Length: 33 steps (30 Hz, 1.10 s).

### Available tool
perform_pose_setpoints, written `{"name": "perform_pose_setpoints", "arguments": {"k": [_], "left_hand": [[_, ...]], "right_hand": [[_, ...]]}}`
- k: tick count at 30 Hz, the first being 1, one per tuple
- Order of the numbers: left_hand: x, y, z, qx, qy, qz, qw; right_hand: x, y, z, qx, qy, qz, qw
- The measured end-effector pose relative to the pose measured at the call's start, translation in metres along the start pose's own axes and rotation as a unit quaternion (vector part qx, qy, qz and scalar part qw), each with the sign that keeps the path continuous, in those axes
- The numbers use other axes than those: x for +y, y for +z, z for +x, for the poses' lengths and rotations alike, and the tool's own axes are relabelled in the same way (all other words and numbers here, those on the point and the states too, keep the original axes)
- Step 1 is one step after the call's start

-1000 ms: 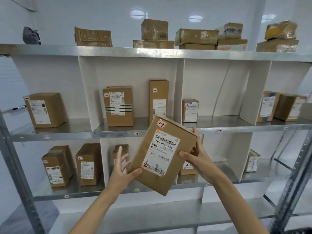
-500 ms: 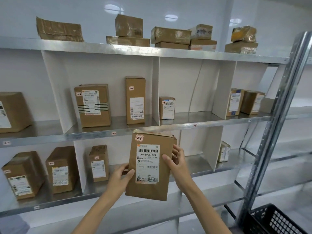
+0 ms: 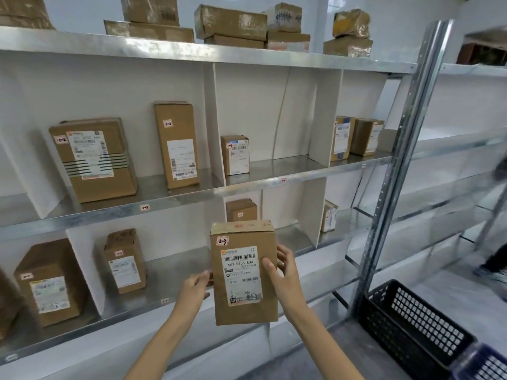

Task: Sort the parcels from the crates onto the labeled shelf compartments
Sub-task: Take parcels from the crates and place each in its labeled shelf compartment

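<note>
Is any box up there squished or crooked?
Yes. At the right end of the grey metal top shelf, a crumpled, tape-wrapped yellowish parcel sits tilted on a flat brown box, and its sides look dented. The brown cardboard parcel marked 2-3, held by the left hand and right hand, looks fine.

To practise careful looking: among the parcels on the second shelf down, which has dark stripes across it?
The wide parcel farthest left, tagged 1-2: dark bands cross its front. The tall parcel beside it has none.
</note>
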<state>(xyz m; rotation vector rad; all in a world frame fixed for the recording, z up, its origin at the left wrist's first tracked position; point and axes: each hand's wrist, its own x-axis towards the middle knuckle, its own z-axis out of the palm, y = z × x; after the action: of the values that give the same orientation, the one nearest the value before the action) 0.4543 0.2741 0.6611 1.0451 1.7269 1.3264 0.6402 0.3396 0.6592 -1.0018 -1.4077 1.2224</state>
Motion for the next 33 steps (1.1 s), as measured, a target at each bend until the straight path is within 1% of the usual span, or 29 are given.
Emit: {"name": "perform_pose_setpoints", "arguments": {"k": [4, 8, 10, 15, 22, 29, 33], "left_hand": [[-0.003, 0.027, 0.011, -0.009, -0.014, -0.014, 1.0], [0.001, 0.06, 0.033, -0.02, -0.025, -0.002, 0.999], [0.005, 0.077, 0.048, -0.024, -0.023, -0.009, 0.999], [0.021, 0.13, 0.084, -0.02, -0.019, -0.039, 0.999], [0.033, 0.216, 0.124, -0.028, -0.04, -0.04, 0.998], [0.034, 0.265, 0.19, -0.03, -0.059, -0.048, 0.997], [0.029, 0.279, 0.24, -0.016, -0.072, -0.066, 0.995]], "right_hand": [[0.017, -0.021, 0.013, 0.017, 0.023, -0.001, 1.0], [0.029, -0.047, 0.04, 0.049, 0.013, -0.02, 0.999], [0.033, -0.061, 0.058, 0.053, 0.014, -0.012, 0.998], [0.048, -0.106, 0.11, 0.047, 0.018, -0.006, 0.999], [0.065, -0.174, 0.177, 0.028, 0.018, -0.03, 0.999], [0.091, -0.199, 0.246, 0.026, 0.032, 0.0, 0.999], [0.105, -0.197, 0.295, -0.008, 0.046, 0.022, 0.999]]}}
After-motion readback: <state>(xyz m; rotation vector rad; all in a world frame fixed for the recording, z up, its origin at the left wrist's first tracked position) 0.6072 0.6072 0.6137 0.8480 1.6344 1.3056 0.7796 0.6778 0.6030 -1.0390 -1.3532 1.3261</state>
